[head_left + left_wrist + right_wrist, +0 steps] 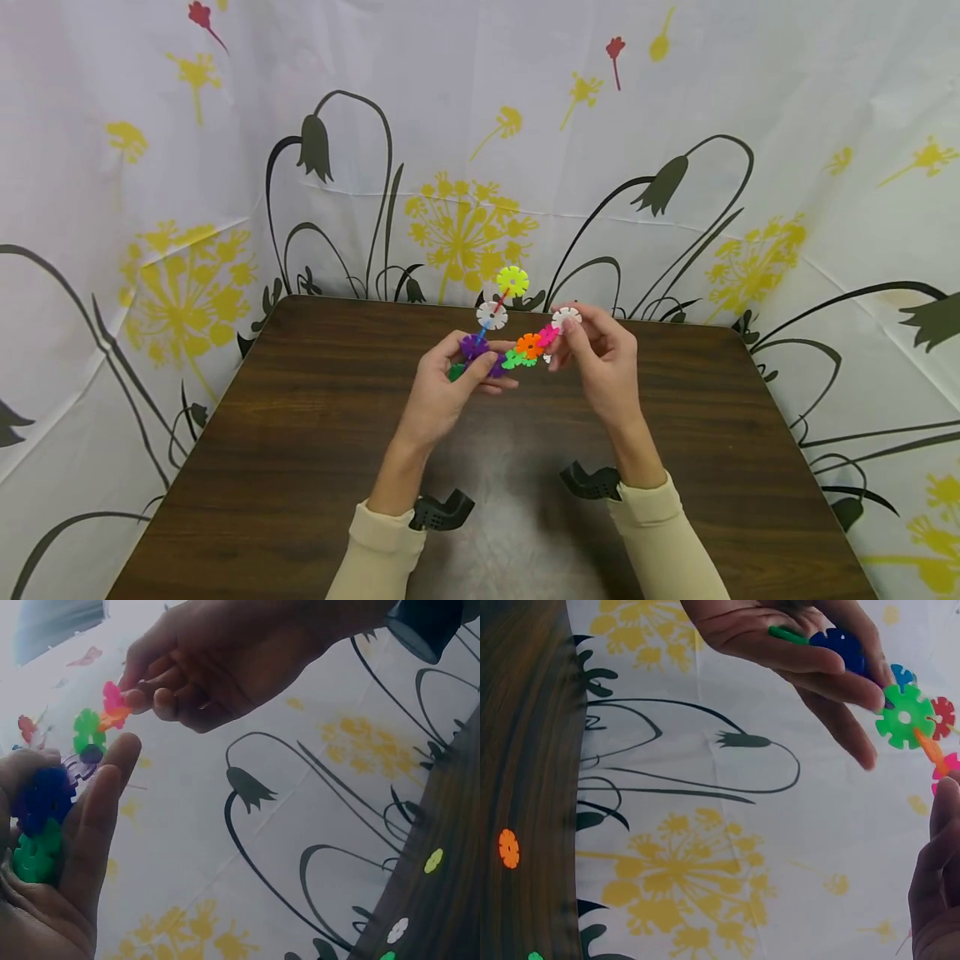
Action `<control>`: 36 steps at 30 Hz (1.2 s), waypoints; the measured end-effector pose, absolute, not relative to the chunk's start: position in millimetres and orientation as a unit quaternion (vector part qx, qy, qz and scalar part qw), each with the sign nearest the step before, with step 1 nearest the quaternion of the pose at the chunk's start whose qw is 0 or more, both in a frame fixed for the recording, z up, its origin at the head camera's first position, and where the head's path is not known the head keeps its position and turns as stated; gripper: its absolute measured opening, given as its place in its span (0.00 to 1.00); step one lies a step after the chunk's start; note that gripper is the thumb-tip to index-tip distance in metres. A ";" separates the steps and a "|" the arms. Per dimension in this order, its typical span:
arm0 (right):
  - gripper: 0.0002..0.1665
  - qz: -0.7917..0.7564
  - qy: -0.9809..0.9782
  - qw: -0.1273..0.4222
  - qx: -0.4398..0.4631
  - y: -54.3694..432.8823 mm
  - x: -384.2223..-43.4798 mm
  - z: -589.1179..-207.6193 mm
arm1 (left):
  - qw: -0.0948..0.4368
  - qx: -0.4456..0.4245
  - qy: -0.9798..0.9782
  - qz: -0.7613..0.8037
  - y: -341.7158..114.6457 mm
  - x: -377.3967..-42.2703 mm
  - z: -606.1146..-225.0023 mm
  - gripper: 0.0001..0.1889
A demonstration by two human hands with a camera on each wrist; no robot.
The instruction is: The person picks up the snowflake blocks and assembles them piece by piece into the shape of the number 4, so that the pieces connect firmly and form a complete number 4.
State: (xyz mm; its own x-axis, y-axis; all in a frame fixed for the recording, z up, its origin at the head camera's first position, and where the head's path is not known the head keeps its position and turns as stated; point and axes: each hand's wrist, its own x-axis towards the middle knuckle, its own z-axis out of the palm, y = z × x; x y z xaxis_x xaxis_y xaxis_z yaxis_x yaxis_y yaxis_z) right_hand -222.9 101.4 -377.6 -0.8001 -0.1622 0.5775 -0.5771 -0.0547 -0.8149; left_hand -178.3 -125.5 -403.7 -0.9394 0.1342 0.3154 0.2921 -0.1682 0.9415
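In the left hand, a purple notched plastic disc; in the right hand, a white notched plastic disc; between the hands, left to right, a bright green notched plastic disc and an orange notched plastic disc; beneath both hands, the brown wood-grain tabletop; behind them, the white flower-printed fabric backdrop

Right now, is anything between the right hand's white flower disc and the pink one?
Nothing visible: the white notched disc, pinched by the right hand, sits beside the pink notched disc; whether they touch is unclear.
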 end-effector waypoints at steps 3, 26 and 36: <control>0.15 0.677 -0.663 0.163 0.274 98.2 -222.2 -376.1 | 0.036 -0.174 -0.649 -0.740 -122.5 -178.3 -404.3 0.10; 0.14 0.660 -0.648 0.267 0.270 77.9 -203.7 -373.1 | 0.012 -0.137 -0.605 -0.784 -106.5 -169.5 -395.5 0.15; 0.14 0.639 -0.651 0.312 0.265 75.6 -202.7 -376.8 | 0.005 -0.099 -0.655 -0.750 -101.7 -168.5 -395.1 0.15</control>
State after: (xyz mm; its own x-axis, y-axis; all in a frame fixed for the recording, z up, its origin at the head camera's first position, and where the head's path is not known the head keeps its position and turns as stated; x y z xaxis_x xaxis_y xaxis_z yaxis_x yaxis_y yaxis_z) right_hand -202.7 75.6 -376.8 -0.6646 0.0543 0.7452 -0.7441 0.0420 -0.6667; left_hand -168.5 -101.7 -395.1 -0.9804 0.1214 0.1552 0.1375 -0.1431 0.9801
